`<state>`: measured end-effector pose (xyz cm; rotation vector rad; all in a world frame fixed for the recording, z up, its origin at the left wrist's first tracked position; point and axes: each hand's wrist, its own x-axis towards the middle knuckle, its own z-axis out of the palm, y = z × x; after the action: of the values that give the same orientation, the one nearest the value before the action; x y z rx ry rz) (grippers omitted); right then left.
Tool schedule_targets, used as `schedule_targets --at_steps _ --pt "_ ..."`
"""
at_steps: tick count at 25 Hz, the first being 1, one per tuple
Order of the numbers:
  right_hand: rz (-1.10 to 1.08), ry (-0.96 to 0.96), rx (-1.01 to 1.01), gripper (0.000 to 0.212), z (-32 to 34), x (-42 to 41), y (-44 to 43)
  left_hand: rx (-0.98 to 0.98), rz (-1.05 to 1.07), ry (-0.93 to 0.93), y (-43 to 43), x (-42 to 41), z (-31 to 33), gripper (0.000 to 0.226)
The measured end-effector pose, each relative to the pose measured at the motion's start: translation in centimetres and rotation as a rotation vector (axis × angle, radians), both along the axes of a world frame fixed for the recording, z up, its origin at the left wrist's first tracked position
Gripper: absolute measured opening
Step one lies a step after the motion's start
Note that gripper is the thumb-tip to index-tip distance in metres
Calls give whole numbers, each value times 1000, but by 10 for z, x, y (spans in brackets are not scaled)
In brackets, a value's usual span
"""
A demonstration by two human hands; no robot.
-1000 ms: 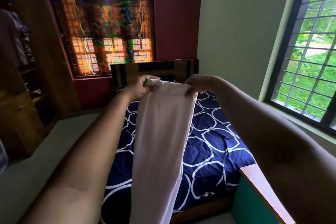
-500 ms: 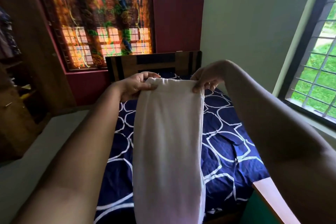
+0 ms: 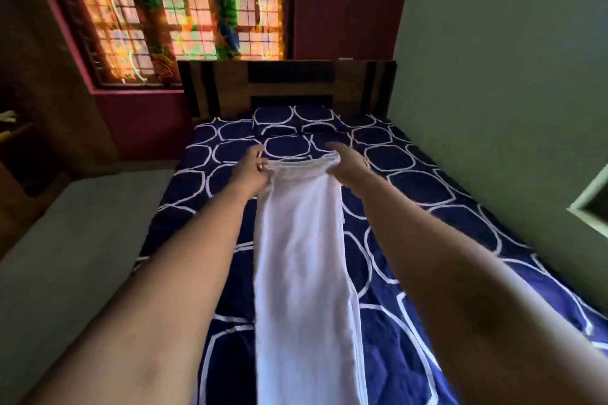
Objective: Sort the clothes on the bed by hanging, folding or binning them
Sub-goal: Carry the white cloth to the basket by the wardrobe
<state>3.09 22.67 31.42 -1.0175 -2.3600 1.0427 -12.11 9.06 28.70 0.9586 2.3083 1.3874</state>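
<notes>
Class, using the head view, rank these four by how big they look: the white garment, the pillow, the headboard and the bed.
1. bed, largest
2. white garment, though its nearness to the camera enlarges it
3. headboard
4. pillow, smallest

Backlit patterned curtain [image 3: 184, 10]; maroon wall [image 3: 345, 0]; green wall [image 3: 493, 59]; grey floor [image 3: 65, 240].

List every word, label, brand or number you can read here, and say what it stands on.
No readable text anywhere in this view.
Garment, gripped at its top edge by the left hand and right hand: plain white, no tag or print showing.
Sheet: white ring shapes only, no letters.
Curtain: colourful pattern, blurred; no letters can be made out.
Headboard: bare wood with dark bands.
</notes>
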Motion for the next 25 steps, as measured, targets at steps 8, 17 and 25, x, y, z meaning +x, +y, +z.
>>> schedule_targets --at_steps 8,17,25 --pt "28 -367 65 67 -391 59 -64 -420 -166 191 -54 77 -371 62" --pt "-764 -320 -481 64 -495 251 -262 -314 350 -288 -252 246 -474 40" --pt "-563 -204 -963 66 -498 288 -235 -657 265 -1132 -277 255 -476 48"
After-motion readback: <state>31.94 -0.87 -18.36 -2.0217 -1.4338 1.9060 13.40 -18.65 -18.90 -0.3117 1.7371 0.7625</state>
